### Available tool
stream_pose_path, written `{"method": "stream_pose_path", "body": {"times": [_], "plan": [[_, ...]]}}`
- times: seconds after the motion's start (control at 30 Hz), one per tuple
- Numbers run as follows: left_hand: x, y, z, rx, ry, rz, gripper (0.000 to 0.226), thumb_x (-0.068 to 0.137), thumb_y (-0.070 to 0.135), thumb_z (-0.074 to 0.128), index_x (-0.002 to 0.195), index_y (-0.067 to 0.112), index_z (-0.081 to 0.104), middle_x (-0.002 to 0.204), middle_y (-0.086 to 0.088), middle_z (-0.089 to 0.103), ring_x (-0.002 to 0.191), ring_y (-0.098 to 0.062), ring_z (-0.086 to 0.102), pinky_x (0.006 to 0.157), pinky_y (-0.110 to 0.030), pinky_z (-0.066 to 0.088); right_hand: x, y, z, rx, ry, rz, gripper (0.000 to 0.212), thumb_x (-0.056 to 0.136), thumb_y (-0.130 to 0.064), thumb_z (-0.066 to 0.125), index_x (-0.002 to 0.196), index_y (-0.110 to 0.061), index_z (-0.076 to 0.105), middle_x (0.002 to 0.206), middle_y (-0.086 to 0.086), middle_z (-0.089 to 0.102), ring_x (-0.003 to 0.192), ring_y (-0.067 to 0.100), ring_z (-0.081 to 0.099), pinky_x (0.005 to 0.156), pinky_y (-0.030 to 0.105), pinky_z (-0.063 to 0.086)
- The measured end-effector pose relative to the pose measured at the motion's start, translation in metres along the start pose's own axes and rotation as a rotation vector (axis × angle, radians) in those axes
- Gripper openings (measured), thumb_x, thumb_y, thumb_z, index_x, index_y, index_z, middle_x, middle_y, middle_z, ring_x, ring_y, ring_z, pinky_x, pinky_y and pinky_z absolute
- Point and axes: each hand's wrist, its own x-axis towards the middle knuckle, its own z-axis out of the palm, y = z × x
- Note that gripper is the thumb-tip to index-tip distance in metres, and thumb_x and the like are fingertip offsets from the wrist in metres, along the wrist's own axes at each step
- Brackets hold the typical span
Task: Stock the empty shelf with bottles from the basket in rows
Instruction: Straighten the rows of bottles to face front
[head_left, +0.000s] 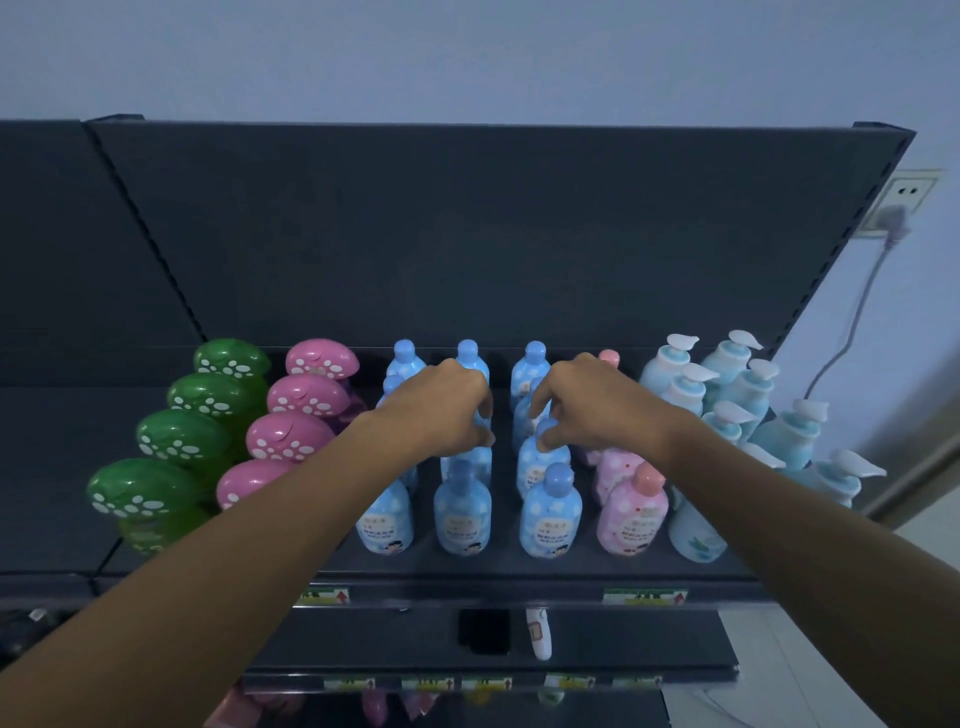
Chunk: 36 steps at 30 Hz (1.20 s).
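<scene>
Atop blue bottles (550, 512): left grip (441, 410), right grip (597, 410)

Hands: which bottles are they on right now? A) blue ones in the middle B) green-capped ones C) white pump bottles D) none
A: the left hand and right hand each curl fingers onto blue bottles in the middle rows; the green-capped bottles and pump bottles stand apart at the sides.

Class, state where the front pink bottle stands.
Head view, right of centre: the front pink bottle stands foremost on the shelf, between a blue bottle and a white bottle.
</scene>
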Motion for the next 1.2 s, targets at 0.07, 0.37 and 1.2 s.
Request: {"method": "stream_pose_path", "body": {"times": [0.07, 0.37, 1.2], "plan": [[0.003, 0.005, -0.002, 0.007, 0.034, 0.025, 0.034, 0.089, 0.042, 0.071, 0.119, 0.027, 0.07, 0.114, 0.003, 0.067, 0.107, -0.021, 0.062, 0.069, -0.032, 0.045, -0.005, 0.007, -0.011, 0.021, 0.018, -0.007, 0.04, 0.067, -0.044, 0.085, 0.102, -0.029, 0.075, 0.084, -0.01, 0.066, 0.085, 0.012, 0.059, 0.08, 0.032, 0.048], [0.031, 0.077, -0.008, -0.131, 0.16, 0.101, 0.015, 0.089, 0.032, 0.07, 0.101, 0.027, 0.076, 0.092, 0.01, 0.074, 0.098, -0.016, 0.066, 0.089, -0.036, 0.053, -0.069, 0.054, -0.043, 0.04, -0.026, 0.026, 0.019, 0.07, -0.037, 0.083, 0.078, -0.024, 0.072, 0.08, -0.008, 0.072, 0.077, 0.011, 0.066, 0.075, 0.03, 0.054], [0.059, 0.132, 0.0, -0.136, -0.169, 0.323, 0.011, 0.089, 0.002, 0.065, 0.081, 0.007, 0.07, 0.073, 0.011, 0.045, 0.06, -0.006, 0.042, 0.055, -0.014, 0.033, -0.084, 0.075, -0.012, 0.119, -0.034, -0.059, 0.021, 0.073, -0.032, 0.083, 0.089, -0.02, 0.076, 0.084, -0.008, 0.069, 0.086, 0.009, 0.056, 0.072, 0.029, 0.052]]}}
